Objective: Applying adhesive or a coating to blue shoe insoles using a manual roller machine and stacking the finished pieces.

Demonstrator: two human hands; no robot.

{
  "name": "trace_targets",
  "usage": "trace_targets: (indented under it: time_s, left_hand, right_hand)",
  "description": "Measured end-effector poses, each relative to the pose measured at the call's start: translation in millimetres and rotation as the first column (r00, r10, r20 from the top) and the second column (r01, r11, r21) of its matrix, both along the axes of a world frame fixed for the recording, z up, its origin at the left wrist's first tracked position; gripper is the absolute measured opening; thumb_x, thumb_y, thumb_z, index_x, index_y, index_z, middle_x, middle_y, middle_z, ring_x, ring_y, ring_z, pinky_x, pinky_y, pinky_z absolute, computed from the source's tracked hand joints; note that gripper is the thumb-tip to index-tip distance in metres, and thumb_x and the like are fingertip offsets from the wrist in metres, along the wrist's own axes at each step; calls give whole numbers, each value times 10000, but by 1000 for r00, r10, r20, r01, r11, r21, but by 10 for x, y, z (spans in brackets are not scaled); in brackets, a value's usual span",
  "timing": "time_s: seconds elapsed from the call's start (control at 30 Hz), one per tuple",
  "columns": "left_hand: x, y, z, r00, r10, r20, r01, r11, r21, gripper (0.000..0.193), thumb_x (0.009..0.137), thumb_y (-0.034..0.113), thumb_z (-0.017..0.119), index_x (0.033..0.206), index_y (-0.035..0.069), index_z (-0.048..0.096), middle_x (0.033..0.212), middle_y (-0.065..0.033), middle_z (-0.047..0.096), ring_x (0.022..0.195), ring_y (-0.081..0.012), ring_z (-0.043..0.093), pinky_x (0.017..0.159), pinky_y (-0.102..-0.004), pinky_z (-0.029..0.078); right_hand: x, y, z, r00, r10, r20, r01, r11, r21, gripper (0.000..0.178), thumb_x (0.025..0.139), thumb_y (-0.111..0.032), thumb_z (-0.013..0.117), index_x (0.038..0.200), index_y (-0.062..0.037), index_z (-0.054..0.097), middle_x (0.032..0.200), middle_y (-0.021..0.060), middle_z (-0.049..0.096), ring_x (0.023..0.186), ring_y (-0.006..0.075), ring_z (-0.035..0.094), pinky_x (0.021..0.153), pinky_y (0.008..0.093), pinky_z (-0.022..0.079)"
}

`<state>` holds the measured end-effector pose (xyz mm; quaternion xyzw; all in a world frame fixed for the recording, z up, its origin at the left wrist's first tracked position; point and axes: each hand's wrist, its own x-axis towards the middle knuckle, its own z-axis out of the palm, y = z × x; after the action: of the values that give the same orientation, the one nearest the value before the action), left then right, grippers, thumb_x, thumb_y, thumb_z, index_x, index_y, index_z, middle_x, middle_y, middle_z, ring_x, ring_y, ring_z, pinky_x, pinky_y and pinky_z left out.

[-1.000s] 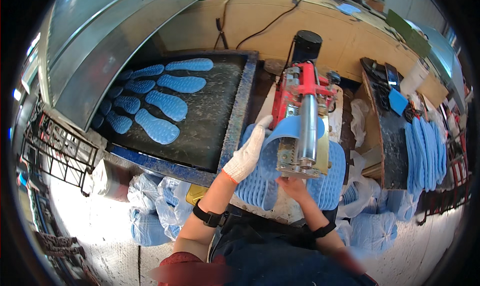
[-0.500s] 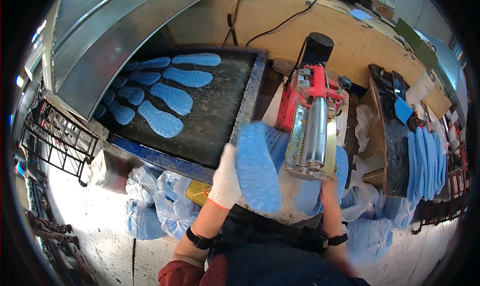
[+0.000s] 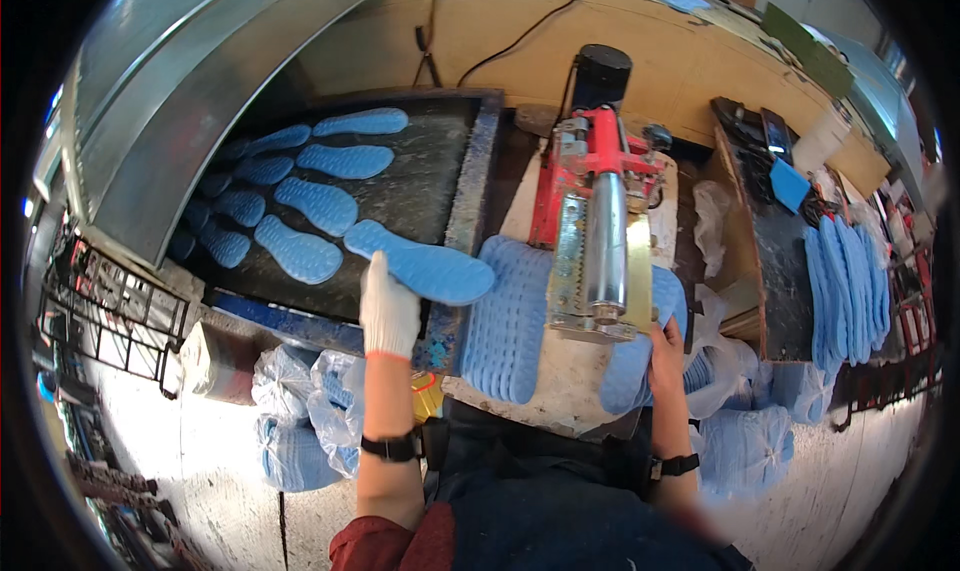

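Observation:
My left hand point(image 3: 390, 311), in a white knit glove, pinches a blue textured insole point(image 3: 425, 263) between thumb and fingers. That insole lies slanted across the near right rim of a black conveyor belt point(image 3: 415, 196). My bare right hand point(image 3: 666, 361) is closed at the edge of another blue insole point(image 3: 624, 379), just below the front right corner of a red roller machine point(image 3: 604, 129). The machine's steel roller point(image 3: 608, 236) partly hides that insole. Left of the roller rests a fanned stack of blue insoles point(image 3: 503, 331).
Several insoles point(image 3: 298, 251) lie in rows on the belt, beneath a sheet-metal hood point(image 3: 220, 81). Rightward, a dark side table point(image 3: 785, 311) carries upright insoles point(image 3: 845, 291) and a phone point(image 3: 776, 134). Plastic bags of insoles point(image 3: 295, 451) sit on the floor. A black wire rack point(image 3: 120, 311) stands left.
My left hand has carried its insole left from in front of the machine to the belt's edge, turning it nearly crosswise. The stack beside the roller is now uncovered. My right hand stays near the roller.

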<state>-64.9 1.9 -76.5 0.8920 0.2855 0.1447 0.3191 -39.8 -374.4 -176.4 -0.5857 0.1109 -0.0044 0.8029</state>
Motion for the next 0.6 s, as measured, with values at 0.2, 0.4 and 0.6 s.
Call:
trace_targets:
  time_s: [0.2,0.4,0.6]
  left_hand:
    - [-569,-506,392,931,-274,240,364,671,-646,565,913,230,628,1352,-62,426,1181,-166,617,1007,-198,633,864,-312,499]
    - [-455,-1135,-112,845,-530,77,358,452,-817,552,891,196,651,1337,-61,450,1025,-155,634,874,-169,657,737,-273,533]
    - [-428,-1137,-45,911,-391,129,230,223,-947,348,866,103,609,1190,-15,560,897,-80,637,750,-117,601,643,-260,504]
  right_hand:
    - [-151,9,274,927,243,-286,-252,968,3,355,817,-51,629,1169,-4,629,998,29,677,911,130,611,854,261,466]
    - [-348,414,483,659,716,-232,-736,677,-2,372,861,-132,660,1207,-3,613,1119,39,648,1006,117,578,892,261,457]
    - [-306,200,526,520,828,-209,-854,501,-140,383,952,-248,611,1270,-39,564,1081,24,625,985,114,563,878,270,455]
